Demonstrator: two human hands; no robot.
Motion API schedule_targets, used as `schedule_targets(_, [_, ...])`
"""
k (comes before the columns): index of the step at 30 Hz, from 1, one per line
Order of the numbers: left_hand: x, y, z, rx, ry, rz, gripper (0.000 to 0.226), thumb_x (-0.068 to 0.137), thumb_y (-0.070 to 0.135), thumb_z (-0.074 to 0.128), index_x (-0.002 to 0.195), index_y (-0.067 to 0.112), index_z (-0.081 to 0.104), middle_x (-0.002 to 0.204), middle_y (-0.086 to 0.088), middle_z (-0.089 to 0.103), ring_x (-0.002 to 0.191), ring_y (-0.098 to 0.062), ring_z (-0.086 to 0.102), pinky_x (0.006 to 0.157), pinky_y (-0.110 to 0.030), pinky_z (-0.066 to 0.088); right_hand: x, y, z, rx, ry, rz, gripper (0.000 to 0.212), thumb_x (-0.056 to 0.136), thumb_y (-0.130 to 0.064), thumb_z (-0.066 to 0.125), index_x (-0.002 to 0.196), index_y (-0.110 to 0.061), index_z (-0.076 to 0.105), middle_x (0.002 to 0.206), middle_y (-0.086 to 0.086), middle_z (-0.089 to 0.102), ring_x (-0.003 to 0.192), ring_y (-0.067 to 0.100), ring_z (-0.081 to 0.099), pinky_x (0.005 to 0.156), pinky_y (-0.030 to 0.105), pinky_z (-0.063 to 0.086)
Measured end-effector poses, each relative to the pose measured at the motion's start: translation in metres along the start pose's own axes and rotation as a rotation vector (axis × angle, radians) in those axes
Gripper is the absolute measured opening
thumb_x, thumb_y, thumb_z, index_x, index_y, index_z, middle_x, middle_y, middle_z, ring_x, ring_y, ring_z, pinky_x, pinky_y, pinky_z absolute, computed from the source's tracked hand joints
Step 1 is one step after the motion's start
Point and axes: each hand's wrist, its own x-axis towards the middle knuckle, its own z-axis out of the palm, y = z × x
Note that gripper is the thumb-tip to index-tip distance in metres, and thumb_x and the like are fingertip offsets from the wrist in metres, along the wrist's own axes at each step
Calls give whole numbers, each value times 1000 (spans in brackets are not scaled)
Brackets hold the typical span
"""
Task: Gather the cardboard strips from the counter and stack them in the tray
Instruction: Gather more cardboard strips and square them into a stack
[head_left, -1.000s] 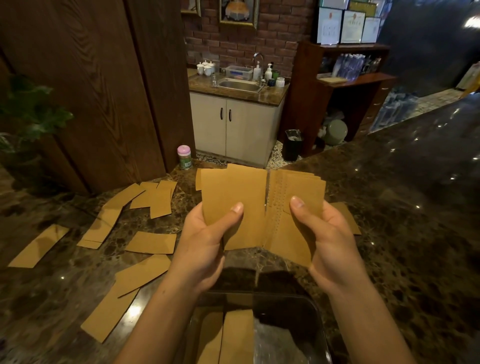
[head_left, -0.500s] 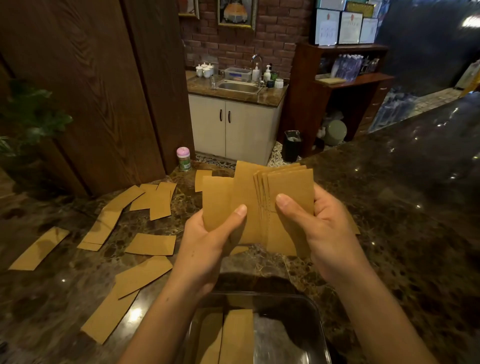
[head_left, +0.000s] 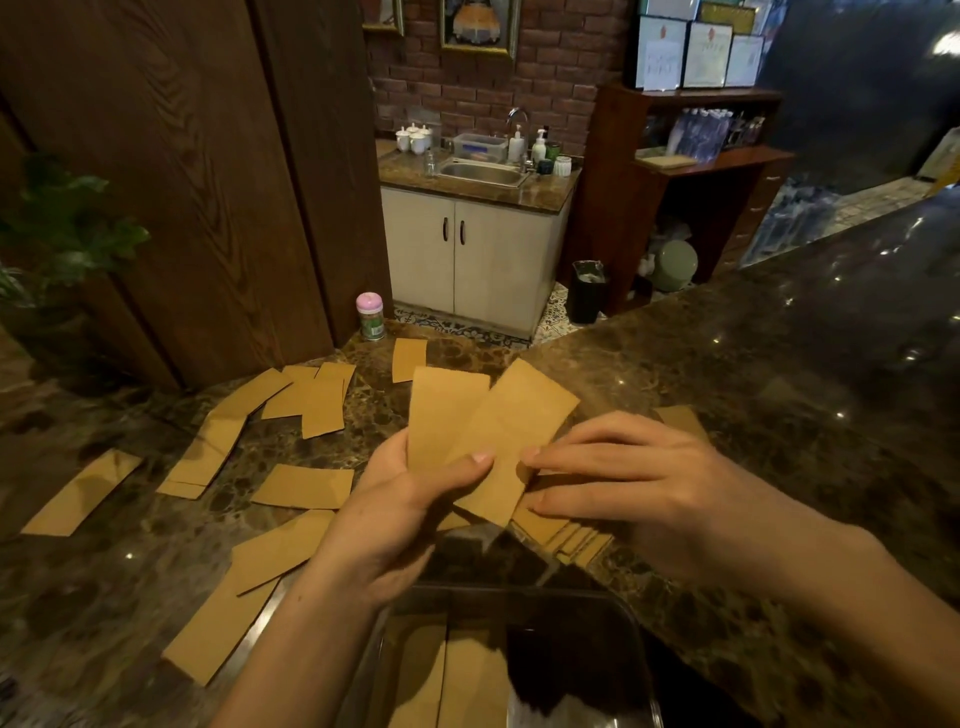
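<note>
Above the tray (head_left: 631, 618), the left hand (head_left: 395, 514) pinches fanned cardboard strips (head_left: 483, 431)

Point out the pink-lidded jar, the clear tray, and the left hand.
pink-lidded jar (head_left: 370, 317), head view, label on its side
clear tray (head_left: 635, 623), head view, right rim
left hand (head_left: 400, 512), head view, back of hand

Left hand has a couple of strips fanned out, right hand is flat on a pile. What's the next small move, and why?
Probably square the fanned strips in the left hand against the pile under the right hand. They sit crossed at angles, and the tray just below holds strips lying flat.
</note>
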Motion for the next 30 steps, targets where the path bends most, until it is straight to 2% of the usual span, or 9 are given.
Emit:
schedule_targets(2, [3, -1, -3, -17, 66, 47, 43, 77, -3, 73, 118, 6, 61, 95, -12, 79, 89, -25, 77, 70, -35, 63, -4, -1, -3, 94, 0, 100, 37, 93, -27, 61, 128, -24, 71, 143, -8, 64, 129, 10, 61, 105, 27, 54])
schedule_targets(7, [7, -5, -9, 394, -15, 151, 42, 75, 9, 81, 114, 13, 65, 102, -11, 74, 90, -24, 74, 70, -28, 58, 8, -3, -22, 583, 79, 496, 46, 93, -34, 70, 139, -33, 63, 145, -26, 58, 125, -1, 61, 94, 26, 58])
schedule_targets(10, [5, -4, -6, 464, -100, 165, 33, 79, 6, 81, 108, 14, 68, 95, -5, 74, 83, -21, 72, 69, -31, 58, 25, 5, -33, 373, -135, 576, 39, 96, -40, 69, 134, -36, 63, 148, -23, 54, 126, -5, 54, 103, 32, 49])
schedule_targets(12, [5, -4, -5, 513, -107, 206, 27, 80, 5, 80, 103, 12, 69, 88, -5, 71, 76, -20, 69, 66, -33, 59, 35, 7, -34, 307, -270, 578, 23, 98, -38, 68, 120, -35, 65, 120, -16, 68, 102, 0, 60, 88, 31, 50])
schedule_targets(14, [6, -5, -5, 502, -95, 240, 24, 78, 3, 81, 98, 10, 69, 84, -5, 70, 74, -21, 69, 63, -34, 58, 41, 9, -33, 373, -310, 591, 9, 97, -37, 69, 105, -34, 66, 94, -10, 67, 83, 8, 61, 74, 36, 52])
schedule_targets(17, [8, -9, -7, 358, -6, 292, 32, 72, 6, 87, 99, 10, 70, 90, -9, 75, 81, -26, 72, 65, -34, 59, 40, 11, -25, 526, -146, 683, 10, 97, -37, 70, 105, -32, 70, 97, -5, 71, 88, 16, 68, 81, 49, 59])
schedule_targets(21, [12, -12, 0, 187, 100, 362, 31, 75, 10, 84, 101, 19, 71, 95, -7, 77, 87, -24, 73, 72, -31, 60, 34, -3, 3, 879, 220, 829, 20, 100, -28, 66, 119, -27, 71, 110, -4, 77, 100, 13, 74, 89, 38, 60])
schedule_targets(25, [14, -13, 8, 135, 171, 382, 33, 75, 12, 78, 107, 15, 68, 95, -5, 78, 91, -24, 75, 72, -29, 60, 27, -9, 21, 1000, 314, 849, 26, 101, -21, 64, 126, -22, 68, 114, -1, 78, 103, 15, 75, 89, 33, 61])
schedule_targets(30, [14, -8, 6, 258, 108, 326, 39, 72, 18, 81, 108, 25, 68, 101, 0, 78, 96, -25, 75, 77, -44, 62, 26, -3, 9, 1129, 416, 856, 28, 101, -21, 61, 128, -22, 65, 118, -2, 77, 107, 14, 74, 86, 25, 61])
